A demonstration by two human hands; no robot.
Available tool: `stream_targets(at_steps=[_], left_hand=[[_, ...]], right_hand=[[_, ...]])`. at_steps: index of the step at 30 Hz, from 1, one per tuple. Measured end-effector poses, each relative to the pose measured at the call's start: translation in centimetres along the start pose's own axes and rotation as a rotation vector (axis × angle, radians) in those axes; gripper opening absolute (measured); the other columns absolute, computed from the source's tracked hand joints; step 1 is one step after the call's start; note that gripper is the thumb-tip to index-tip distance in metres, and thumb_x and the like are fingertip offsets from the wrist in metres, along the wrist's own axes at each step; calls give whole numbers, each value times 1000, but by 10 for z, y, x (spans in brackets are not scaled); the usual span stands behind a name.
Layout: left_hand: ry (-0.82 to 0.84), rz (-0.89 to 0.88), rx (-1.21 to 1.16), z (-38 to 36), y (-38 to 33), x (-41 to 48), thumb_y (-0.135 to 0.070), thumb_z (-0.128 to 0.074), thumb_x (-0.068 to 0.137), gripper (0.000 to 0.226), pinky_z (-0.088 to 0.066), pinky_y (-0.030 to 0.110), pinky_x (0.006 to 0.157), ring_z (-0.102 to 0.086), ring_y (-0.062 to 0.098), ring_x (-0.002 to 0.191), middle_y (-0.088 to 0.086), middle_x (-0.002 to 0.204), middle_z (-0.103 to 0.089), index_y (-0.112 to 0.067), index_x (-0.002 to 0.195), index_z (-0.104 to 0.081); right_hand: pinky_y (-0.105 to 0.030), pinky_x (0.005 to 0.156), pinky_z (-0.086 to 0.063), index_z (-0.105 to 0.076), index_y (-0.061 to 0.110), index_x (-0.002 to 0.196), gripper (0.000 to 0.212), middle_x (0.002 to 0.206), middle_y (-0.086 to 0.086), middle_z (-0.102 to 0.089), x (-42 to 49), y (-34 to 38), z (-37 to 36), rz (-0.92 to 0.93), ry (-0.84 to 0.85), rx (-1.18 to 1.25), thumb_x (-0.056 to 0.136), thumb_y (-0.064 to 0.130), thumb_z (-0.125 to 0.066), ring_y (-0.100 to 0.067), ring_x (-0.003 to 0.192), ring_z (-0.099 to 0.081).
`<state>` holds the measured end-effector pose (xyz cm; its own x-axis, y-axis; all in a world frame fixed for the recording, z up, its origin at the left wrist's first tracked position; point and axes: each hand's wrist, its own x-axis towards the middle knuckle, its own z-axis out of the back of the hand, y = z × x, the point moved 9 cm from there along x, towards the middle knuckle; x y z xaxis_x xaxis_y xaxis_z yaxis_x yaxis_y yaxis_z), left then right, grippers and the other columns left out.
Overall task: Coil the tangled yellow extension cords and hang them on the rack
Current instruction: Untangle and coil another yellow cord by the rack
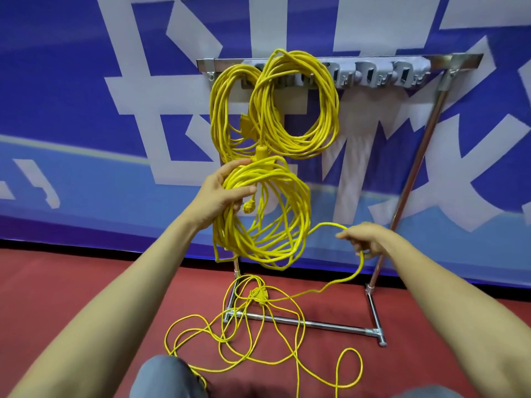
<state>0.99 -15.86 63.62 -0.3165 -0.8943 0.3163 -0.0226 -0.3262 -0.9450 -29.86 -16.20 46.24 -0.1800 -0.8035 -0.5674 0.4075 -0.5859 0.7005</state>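
Coiling the third yellow cord [258,248], by the look of it about midway through; held up as a loose bundle of loops in front of the rack [459,57], just below two coils already hung [329,116]; gripped at the upper left by the left hand [221,193] with curled fingers; fed by the right hand [365,239], pinching the single running strand, off to the bundle's right; trailing down into a tangle [260,295] on the red floor [86,282] around the rack's foot; next, probably sweeping that strand across into another loop, minding snags below.
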Motion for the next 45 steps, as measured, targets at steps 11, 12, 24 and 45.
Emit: stream_targets(at_steps=[11,12,24,45], left_hand=[[-308,-126,14,5,39,-7,-9,-75,82,52,-53,24,57,-63,12,74,17,114,-60,-21,127,-51],[-333,-144,10,7,37,-7,-13,-76,82,51,-51,26,53,-62,12,69,19,113,-60,-24,126,-52],[-291,4,-122,-10,63,-21,-18,-63,92,30,-46,24,44,-51,12,48,-1,73,-60,-17,118,-49],[-278,202,-402,-16,77,-22,11,-61,86,52,-56,26,58,-61,14,55,10,80,-60,-11,128,-39]], right_hand=[[-55,82,-52,-57,19,99,23,104,-15,-61,-78,109,-74,230,536,1027,78,10,-61,-35,102,-63],[-59,89,-46,-56,25,100,25,109,-14,-61,-85,109,-81,249,566,964,77,19,-64,-38,109,-60],[-48,101,-39,-45,-11,105,17,119,-31,-46,-137,160,-83,280,470,1330,92,-9,-35,-46,129,-40],[-25,58,-52,-52,11,95,3,77,-7,-57,-110,105,-95,535,109,5,92,10,-54,-16,64,-57]])
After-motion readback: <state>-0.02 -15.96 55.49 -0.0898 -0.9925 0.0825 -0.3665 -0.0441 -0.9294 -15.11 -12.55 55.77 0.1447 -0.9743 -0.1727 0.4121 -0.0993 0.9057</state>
